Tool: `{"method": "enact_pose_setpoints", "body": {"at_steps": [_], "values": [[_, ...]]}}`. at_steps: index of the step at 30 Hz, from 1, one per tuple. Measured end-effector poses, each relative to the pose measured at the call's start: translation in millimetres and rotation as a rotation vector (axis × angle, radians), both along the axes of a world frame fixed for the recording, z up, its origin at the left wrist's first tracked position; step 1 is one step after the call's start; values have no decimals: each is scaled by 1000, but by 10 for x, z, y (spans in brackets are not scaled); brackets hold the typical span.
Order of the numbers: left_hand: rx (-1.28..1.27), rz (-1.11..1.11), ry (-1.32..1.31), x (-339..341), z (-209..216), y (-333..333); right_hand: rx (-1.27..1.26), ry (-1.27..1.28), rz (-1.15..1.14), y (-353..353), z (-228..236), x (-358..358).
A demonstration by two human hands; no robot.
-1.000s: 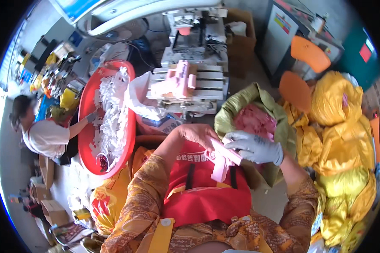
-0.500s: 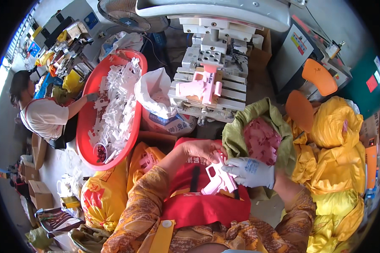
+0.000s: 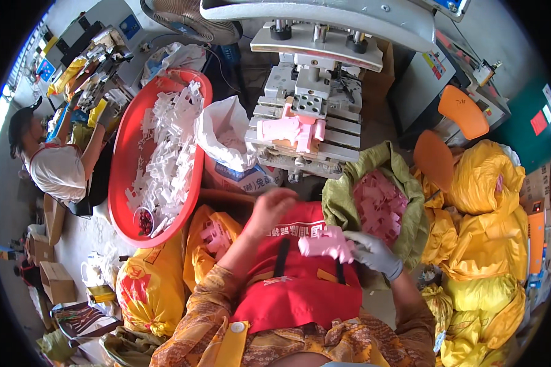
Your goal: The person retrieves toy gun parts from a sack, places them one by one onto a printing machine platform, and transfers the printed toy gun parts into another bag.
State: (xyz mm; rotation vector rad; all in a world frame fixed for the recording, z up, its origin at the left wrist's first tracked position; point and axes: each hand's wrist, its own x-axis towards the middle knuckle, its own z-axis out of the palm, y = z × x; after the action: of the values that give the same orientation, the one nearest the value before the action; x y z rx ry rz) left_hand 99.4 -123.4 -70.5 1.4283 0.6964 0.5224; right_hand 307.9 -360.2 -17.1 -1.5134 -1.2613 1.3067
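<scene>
Pink piece [image 3: 326, 244] pinched by right hand [image 3: 376, 253], left hand [image 3: 272, 210] loose, empty, green sack [image 3: 338, 205] nearby, red tub [image 3: 120, 189] leftward

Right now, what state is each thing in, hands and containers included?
Left hand: bare, raised, nothing visible in it.
Right hand: gloved, gripping.
Pink gun-shaped piece: held in the right hand.
Green sack: open, pink pieces inside.
Red tub: uncovered, heaped with white pieces.
Orange bag: open, pink pieces inside.
Fan: can't tell if spinning.
</scene>
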Motion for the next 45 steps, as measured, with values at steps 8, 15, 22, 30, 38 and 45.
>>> {"method": "enact_pose_setpoints", "body": {"at_steps": [8, 15, 22, 30, 38, 45], "values": [[532, 596, -261, 60, 486, 766, 275, 1008, -517, -29, -454, -42], [1246, 460, 47, 707, 877, 971, 604, 919, -514, 284, -149, 137], [1363, 563, 99, 822, 1135, 1086, 709, 182, -626, 971, 230, 386], [432, 839, -163, -241, 880, 1523, 853, -592, -331, 2014, 652, 208], [637, 957, 545, -2159, -299, 815, 723, -960, -5, 2252, 787, 382], [439, 990, 789, -2869, -1228, 169, 609, -1289, 26, 2266, 868, 328]]}}
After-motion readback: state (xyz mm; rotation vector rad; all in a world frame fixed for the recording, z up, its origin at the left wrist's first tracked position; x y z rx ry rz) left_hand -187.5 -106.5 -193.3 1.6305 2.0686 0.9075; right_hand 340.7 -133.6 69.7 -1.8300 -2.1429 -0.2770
